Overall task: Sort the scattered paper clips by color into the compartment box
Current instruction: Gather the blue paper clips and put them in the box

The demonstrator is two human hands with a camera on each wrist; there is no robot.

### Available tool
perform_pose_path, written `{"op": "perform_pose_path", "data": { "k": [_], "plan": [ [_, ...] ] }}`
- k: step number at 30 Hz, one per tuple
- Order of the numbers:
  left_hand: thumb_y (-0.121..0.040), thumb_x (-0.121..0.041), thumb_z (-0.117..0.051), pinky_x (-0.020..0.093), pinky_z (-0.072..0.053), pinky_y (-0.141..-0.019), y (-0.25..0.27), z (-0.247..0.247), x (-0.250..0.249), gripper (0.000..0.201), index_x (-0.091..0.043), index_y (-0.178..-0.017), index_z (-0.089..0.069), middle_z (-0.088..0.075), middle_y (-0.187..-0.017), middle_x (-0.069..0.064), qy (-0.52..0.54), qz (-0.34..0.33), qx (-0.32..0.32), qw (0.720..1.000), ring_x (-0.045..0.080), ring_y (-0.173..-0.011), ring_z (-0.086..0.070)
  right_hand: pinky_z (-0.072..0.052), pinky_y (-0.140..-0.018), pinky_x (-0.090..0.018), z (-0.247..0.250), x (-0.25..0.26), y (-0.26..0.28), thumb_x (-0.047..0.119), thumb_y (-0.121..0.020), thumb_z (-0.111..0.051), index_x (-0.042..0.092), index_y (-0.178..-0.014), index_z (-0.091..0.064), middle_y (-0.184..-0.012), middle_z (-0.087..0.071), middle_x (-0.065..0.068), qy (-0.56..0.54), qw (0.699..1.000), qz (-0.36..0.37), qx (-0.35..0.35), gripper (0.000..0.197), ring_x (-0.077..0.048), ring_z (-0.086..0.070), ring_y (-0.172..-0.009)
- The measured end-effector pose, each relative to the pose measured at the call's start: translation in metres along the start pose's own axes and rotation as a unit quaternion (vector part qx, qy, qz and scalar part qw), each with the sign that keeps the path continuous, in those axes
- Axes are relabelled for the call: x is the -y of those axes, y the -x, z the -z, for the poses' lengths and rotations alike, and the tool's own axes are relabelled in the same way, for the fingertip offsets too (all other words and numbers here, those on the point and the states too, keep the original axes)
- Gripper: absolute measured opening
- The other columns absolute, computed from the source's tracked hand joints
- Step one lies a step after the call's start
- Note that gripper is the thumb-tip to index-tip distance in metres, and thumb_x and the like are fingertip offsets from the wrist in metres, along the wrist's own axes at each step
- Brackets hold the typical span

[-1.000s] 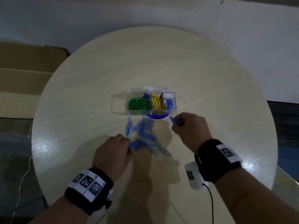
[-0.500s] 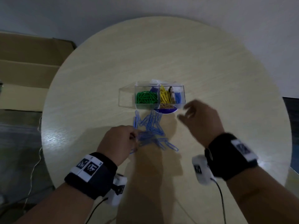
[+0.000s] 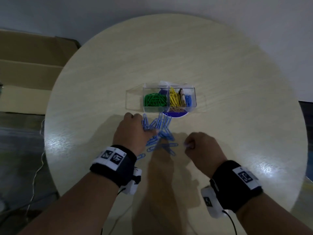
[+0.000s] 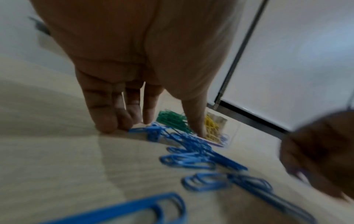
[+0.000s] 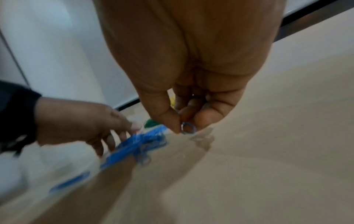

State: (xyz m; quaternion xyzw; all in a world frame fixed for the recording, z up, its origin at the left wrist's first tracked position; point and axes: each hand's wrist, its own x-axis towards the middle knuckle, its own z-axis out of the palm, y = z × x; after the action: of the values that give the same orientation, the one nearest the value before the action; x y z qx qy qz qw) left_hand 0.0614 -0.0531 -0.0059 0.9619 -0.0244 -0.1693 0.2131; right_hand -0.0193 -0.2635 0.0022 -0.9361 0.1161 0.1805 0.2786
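Clips point(image 3: 160, 131), blue, lie in a loose heap on the table point(image 3: 220, 65), just on your side of the box point(image 3: 169, 99); most run lengthwise toward the box. Box already holds green left, yellow middle, a few blue at its right end. Your left hand point(image 3: 132, 133) rests on the heap's left edge, fingers straight, tips on the table touching clips, gripping none. Your right hand point(image 3: 201, 148), right of the heap and farther from the box, pinches one clip point(image 5: 187, 128) between thumb and fingertips. The blue slot lies ahead of that hand, so it likely delivers first.
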Motion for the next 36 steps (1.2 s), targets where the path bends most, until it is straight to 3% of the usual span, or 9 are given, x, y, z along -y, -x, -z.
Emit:
{"op": "perform_pose_path", "data": {
  "k": [4,8,13,15,21,24,28,33,36],
  "plan": [
    [-0.086,-0.025,-0.066,0.043,-0.049,-0.085,0.013,-0.009,-0.001,0.03,-0.013,-0.113,-0.061,-0.052,-0.11,0.01,0.009,-0.032,0.001,0.999,0.035,-0.098,-0.059,-0.043,-0.075,-0.029,0.004,0.021,-0.033,0.014,-0.075,-0.065,0.015,-0.088,-0.069,-0.093,-0.061,-0.01,-0.028,0.997,0.005,-0.071,0.013,-0.03,-0.06,-0.086],
    [-0.087,-0.014,-0.064,0.041,-0.049,-0.09,0.021,-0.009,0.008,0.037,-0.014,-0.124,-0.059,-0.055,-0.114,0.008,0.035,-0.043,0.0,0.998,0.03,-0.104,-0.059,-0.049,-0.081,-0.037,-0.006,0.043,-0.045,0.044,-0.079,-0.066,0.012,-0.104,-0.063,-0.103,-0.059,-0.012,0.062,0.998,-0.004,-0.007,0.041,-0.032,-0.058,-0.094],
    [-0.084,-0.024,-0.067,0.039,-0.047,-0.08,0.022,-0.006,0.012,0.022,-0.012,-0.102,-0.069,-0.056,-0.095,0.009,-0.002,-0.067,-0.019,0.998,0.031,-0.091,-0.059,-0.046,-0.077,-0.039,-0.015,0.048,-0.033,0.03,-0.082,-0.06,0.011,-0.099,-0.062,-0.099,-0.059,-0.014,0.114,0.992,0.056,0.011,0.026,-0.036,-0.058,-0.093],
    [-0.084,-0.031,-0.068,0.039,-0.047,-0.077,0.018,-0.005,0.01,0.023,-0.013,-0.098,-0.068,-0.056,-0.093,0.008,-0.046,-0.074,-0.004,0.996,0.031,-0.09,-0.058,-0.046,-0.076,-0.039,-0.015,0.046,-0.026,0.034,-0.083,-0.059,0.011,-0.099,-0.061,-0.1,-0.058,-0.013,0.118,0.991,0.065,0.022,0.027,-0.035,-0.056,-0.093],
    [-0.082,-0.026,-0.067,0.038,-0.043,-0.073,0.011,-0.003,0.003,0.017,-0.013,-0.094,-0.067,-0.059,-0.094,0.011,-0.038,-0.061,0.03,0.997,0.033,-0.09,-0.058,-0.042,-0.084,-0.037,-0.012,0.032,-0.012,0.033,-0.083,-0.06,0.012,-0.105,-0.059,-0.106,-0.058,-0.011,0.144,0.983,0.091,0.063,0.03,-0.033,-0.055,-0.098],
    [-0.083,-0.027,-0.065,0.036,-0.042,-0.07,0.015,-0.003,-0.002,0.011,-0.017,-0.088,-0.065,-0.06,-0.09,0.008,-0.049,-0.081,0.026,0.995,0.033,-0.087,-0.059,-0.042,-0.08,-0.037,-0.011,0.02,-0.008,0.023,-0.085,-0.054,0.012,-0.102,-0.061,-0.1,-0.063,-0.011,0.132,0.985,0.104,0.024,0.02,-0.034,-0.059,-0.094],
    [-0.083,-0.036,-0.067,0.032,-0.047,-0.067,0.025,0.007,-0.014,0.012,-0.024,-0.085,-0.068,-0.068,-0.084,-0.001,-0.033,-0.109,0.007,0.993,0.025,-0.082,-0.065,-0.045,-0.073,-0.034,0.002,0.0,0.001,0.023,-0.085,-0.057,0.02,-0.099,-0.065,-0.096,-0.065,-0.005,0.043,0.997,0.061,-0.029,0.016,-0.028,-0.061,-0.088],
    [-0.08,-0.036,-0.073,0.027,-0.05,-0.069,0.013,0.03,-0.055,0.012,-0.024,-0.083,-0.072,-0.069,-0.071,-0.011,0.135,-0.082,-0.03,0.987,0.008,-0.071,-0.065,-0.041,-0.058,-0.013,0.032,-0.018,0.005,0.018,-0.078,-0.072,0.025,-0.084,-0.07,-0.076,-0.068,0.008,-0.117,0.983,0.009,-0.144,0.009,-0.006,-0.061,-0.062],
    [-0.081,-0.034,-0.073,0.028,-0.049,-0.062,-0.009,0.037,-0.082,0.017,-0.02,-0.074,-0.069,-0.064,-0.061,-0.009,0.183,-0.092,-0.038,0.978,0.011,-0.06,-0.062,-0.049,-0.061,-0.022,0.052,-0.02,0.001,0.019,-0.078,-0.074,0.025,-0.082,-0.071,-0.071,-0.07,0.007,-0.169,0.968,0.001,-0.188,0.009,-0.006,-0.065,-0.063]
  ]
}}
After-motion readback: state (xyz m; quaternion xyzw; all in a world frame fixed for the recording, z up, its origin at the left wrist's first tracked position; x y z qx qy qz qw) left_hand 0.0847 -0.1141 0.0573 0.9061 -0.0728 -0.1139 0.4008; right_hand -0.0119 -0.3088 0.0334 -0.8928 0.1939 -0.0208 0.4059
